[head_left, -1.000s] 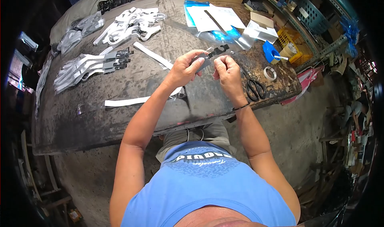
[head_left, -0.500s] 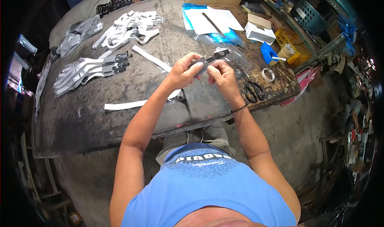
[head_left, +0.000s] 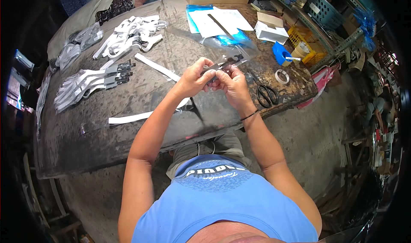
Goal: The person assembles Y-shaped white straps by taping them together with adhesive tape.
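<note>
My left hand (head_left: pixel 198 77) is closed on a small dark grey piece at the middle of the table. My right hand (head_left: pixel 231 81) pinches the same piece from the right, its fingertips touching those of my left hand. A black buckle-like part (head_left: pixel 233 59) projects beyond my fingers, beside clear plastic. The exact shape of the held piece is partly hidden by my fingers. A white strap (head_left: pixel 156 66) lies just left of my hands, and another white strap (head_left: pixel 130 118) lies nearer the front edge. Black scissors (head_left: pixel 267 96) rest to the right of my right hand.
Bundled white straps (head_left: pixel 87 81) and a loose strap pile (head_left: pixel 130 35) lie on the left of the table (head_left: pixel 128 144). Papers (head_left: pixel 222 21), a small white box (head_left: pixel 271 31), a blue tape dispenser (head_left: pixel 282 54) and a tape roll (head_left: pixel 282 76) lie at the right.
My right hand has drawn closer to my left, its fingers now against the held piece. The black part has turned slightly. The whole view has shifted a little.
</note>
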A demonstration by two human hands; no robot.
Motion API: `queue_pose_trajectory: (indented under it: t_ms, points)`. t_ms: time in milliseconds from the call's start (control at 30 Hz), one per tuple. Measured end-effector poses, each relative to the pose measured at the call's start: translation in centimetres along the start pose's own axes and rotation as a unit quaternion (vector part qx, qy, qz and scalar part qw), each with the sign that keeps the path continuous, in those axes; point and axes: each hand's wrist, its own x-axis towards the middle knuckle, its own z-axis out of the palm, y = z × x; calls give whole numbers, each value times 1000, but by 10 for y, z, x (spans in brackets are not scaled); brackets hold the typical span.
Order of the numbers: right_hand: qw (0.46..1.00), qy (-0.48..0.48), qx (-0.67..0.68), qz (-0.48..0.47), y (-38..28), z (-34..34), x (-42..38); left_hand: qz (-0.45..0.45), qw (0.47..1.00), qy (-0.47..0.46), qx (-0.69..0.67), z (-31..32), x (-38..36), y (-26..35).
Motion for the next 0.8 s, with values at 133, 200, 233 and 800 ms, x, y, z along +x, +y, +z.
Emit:
queue_pose_trajectory:
  t_ms: [133,200,233,800]
  points:
    - [997,49,48,-22,2,-1,-4,-9,1000,0,0,0,6,-7]
    - [996,67,59,-29,4,-4,-6,-14,1000,-16,-10,1,6,-12]
    - [994,81,69,-37,5,-5,-7,-14,999,-29,-41,1,5,-13]
    - [989,129,71,-21,24,-9,-17,-30,993,-94,-70,-3,-3,-16]
